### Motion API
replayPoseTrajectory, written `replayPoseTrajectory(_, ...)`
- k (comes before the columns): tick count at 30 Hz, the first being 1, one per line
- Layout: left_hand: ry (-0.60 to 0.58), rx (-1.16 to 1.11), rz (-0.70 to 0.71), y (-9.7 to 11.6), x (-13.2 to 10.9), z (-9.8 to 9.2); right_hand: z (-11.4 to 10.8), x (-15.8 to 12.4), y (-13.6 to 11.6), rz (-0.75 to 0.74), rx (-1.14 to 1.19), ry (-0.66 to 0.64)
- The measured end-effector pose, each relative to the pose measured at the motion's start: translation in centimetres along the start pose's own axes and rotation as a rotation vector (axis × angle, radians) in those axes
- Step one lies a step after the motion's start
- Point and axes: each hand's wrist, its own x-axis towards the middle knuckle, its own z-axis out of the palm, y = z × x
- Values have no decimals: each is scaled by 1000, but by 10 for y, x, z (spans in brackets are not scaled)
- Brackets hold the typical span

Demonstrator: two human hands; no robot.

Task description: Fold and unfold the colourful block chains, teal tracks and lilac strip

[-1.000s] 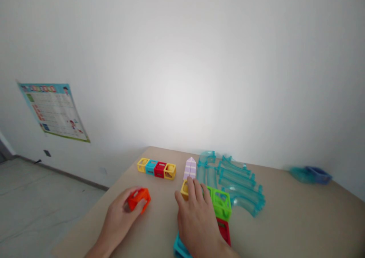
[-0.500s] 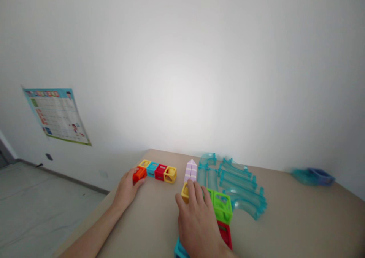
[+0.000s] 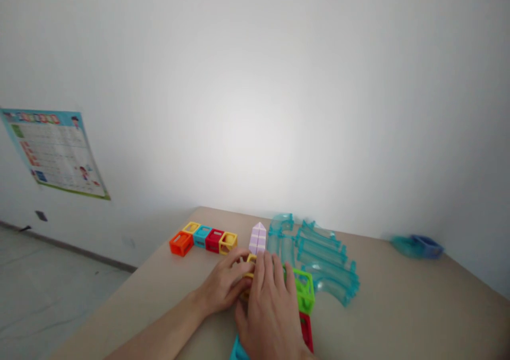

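My left hand (image 3: 223, 285) is closed at the left side of a yellow cube block (image 3: 251, 258), fingers and thumb bent around its edge. Over the same group of blocks lies my right hand (image 3: 270, 309), fingers reaching forward across the top and thumb down on the left, gripping blocks mostly hidden beneath it. A green cube block (image 3: 305, 291) shows right of its fingers. A red cube block (image 3: 306, 331) and a blue block (image 3: 239, 349) peek out beside the palm.
Left on the table (image 3: 167, 307) sit an orange cube block (image 3: 181, 243) and a row of cubes (image 3: 208, 238). Behind my hands lies a lilac striped piece (image 3: 258, 238). Translucent teal track pieces (image 3: 324, 254) spread to the right; a blue container (image 3: 427, 247) stands farther right near the wall.
My left hand has let go of the orange block and moved right to the yellow block by my right hand. The orange block stays with its row. The view has shifted slightly right.
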Motion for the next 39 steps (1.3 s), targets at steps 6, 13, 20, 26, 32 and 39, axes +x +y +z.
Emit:
replayPoseTrajectory(6, 98, -123, -50, 7, 2, 3, 0, 1, -1, -22, -17, -13)
replayPoseTrajectory(13, 351, -235, -270, 4, -4, 7, -1, 1, -1, -19, -17, 34)
replayPoseTrajectory(20, 576, 44, -490, -12, -12, -42, -5, 3, -2, 2, -42, -96)
replayPoseTrajectory(26, 495, 619, -483, -46, -27, -80, -4, 4, -2, 13, -34, -104)
replayPoseTrajectory(32, 336, 853, -694, -62, -27, -68, -3, 2, -2, 19, -27, -101)
replayPoseTrajectory(39, 257, 840, -705, -62, -25, -67, -6, 4, -3, 13, -37, -115)
